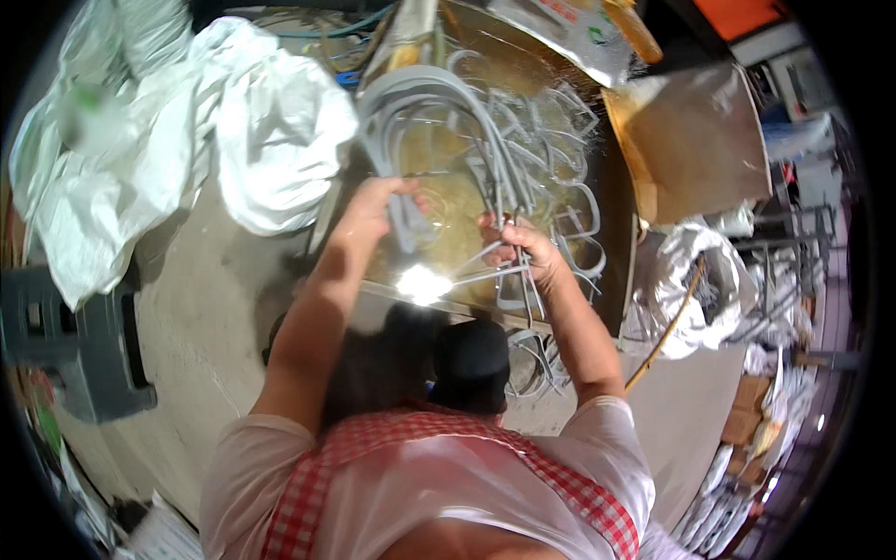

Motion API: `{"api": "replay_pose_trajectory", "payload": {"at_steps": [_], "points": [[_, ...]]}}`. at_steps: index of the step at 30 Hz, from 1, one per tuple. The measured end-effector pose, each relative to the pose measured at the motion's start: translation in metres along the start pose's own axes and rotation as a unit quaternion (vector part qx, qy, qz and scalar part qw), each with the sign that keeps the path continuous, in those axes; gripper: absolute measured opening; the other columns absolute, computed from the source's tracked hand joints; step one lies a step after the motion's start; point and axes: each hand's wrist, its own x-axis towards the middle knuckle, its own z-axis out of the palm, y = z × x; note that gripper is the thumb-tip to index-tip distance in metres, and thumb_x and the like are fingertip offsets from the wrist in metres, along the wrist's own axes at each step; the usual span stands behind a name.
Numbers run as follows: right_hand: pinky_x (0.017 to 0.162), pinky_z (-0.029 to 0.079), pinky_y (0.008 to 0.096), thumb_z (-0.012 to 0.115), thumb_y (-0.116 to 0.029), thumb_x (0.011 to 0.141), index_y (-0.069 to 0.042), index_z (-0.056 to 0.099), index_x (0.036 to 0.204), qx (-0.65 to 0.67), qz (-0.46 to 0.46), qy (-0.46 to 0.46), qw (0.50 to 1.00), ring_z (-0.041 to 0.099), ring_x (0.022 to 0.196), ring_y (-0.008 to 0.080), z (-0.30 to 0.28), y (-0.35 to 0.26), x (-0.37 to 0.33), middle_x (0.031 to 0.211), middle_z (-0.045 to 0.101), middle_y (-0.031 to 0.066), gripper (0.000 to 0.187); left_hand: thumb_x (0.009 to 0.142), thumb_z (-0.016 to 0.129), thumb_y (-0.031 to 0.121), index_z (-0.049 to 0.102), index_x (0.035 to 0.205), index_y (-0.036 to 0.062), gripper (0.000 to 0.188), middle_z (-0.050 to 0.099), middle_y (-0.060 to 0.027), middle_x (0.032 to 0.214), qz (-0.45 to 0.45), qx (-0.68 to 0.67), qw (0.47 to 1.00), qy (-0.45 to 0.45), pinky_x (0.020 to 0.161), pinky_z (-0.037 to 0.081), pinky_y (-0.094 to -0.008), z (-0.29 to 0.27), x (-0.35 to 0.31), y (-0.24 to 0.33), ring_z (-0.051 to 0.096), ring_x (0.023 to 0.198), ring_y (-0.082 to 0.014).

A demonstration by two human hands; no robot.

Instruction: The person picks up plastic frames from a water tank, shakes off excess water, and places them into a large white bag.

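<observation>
A bundle of thin grey flexible strips [478, 105] arches over a shallow basin [627, 271] of yellowish water. My left hand [383, 201] is closed around the left end of the arch, and some strip ends hang below it. On the other side my right hand [523, 245] grips the strips where they come down, its thumb and fingers wrapped round them. Several ends stick out under the right hand toward the basin's near edge. More bent grey strips [581, 210] lie loose in the water to the right of the bundle.
White sacks [280, 131] are heaped at the left, with a dark plastic stool [84, 341] below them. On the right stand a brown board [695, 140] and an open silvery-white sack [705, 289] with a stick [667, 336] leaning on it. Coiled strips [534, 364] lie on the floor nearby.
</observation>
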Motion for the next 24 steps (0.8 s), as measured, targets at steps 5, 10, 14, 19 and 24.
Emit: {"api": "replay_pose_trajectory", "payload": {"at_steps": [5,10,14,19,24], "points": [[0.058,0.046,0.0321,0.06,-0.023,0.08,-0.006,0.06,0.091,-0.672,0.082,0.08,0.732,0.056,0.063,0.0199,0.031,-0.042,-0.023,0.08,0.06,0.0077,0.021,0.077,0.052,0.012,0.047,0.099,-0.0065,0.029,0.057,-0.017,0.089,0.258,0.212,0.93,-0.156,0.075,0.049,-0.0372,-0.026,-0.018,-0.003,0.059,0.08,-0.0263],[0.06,0.047,0.0386,0.048,-0.014,0.078,-0.01,0.06,0.086,-0.848,-0.076,0.334,0.404,0.06,0.072,0.0287,-0.045,-0.037,-0.087,0.082,0.059,0.01,0.015,0.074,0.059,0.004,0.048,0.084,-0.0007,0.016,0.052,-0.0112,0.071,0.05,0.07,0.996,0.029,0.061,0.052,-0.0369,-0.043,0.018,0.007,0.056,0.064,-0.0238],[0.058,0.045,0.0377,0.058,-0.005,0.071,-0.012,0.06,0.081,-0.739,-0.409,0.463,0.267,0.056,0.067,0.027,-0.041,-0.078,-0.191,0.076,0.058,0.0085,0.013,0.076,0.054,0.002,0.048,0.083,-0.0012,0.01,0.051,-0.0119,0.075,0.016,0.038,0.995,0.088,0.07,0.05,-0.0398,-0.036,0.01,-0.008,0.054,0.07,-0.0253],[0.078,0.041,0.0465,0.074,-0.04,0.063,-0.001,0.045,0.118,-0.688,-0.098,0.716,-0.066,0.05,0.095,0.0397,-0.097,-0.157,-0.32,0.105,0.052,0.0233,0.074,0.072,0.049,-0.004,0.036,0.104,-0.0003,0.035,0.046,-0.0127,0.1,0.06,0.052,0.995,0.058,0.066,0.053,-0.0433,-0.014,0.012,-0.026,0.053,0.072,-0.0243],[0.097,0.034,0.0385,0.072,-0.041,0.067,0.001,0.039,0.126,-0.542,-0.22,0.451,0.675,0.042,0.117,0.031,-0.056,-0.108,-0.177,0.125,0.044,0.021,0.08,0.068,0.048,-0.011,0.029,0.113,0.0067,0.052,0.042,-0.0119,0.103,0.209,0.189,0.955,0.093,0.061,0.053,-0.0358,0.021,0.018,-0.043,0.053,0.07,-0.0216]]}}
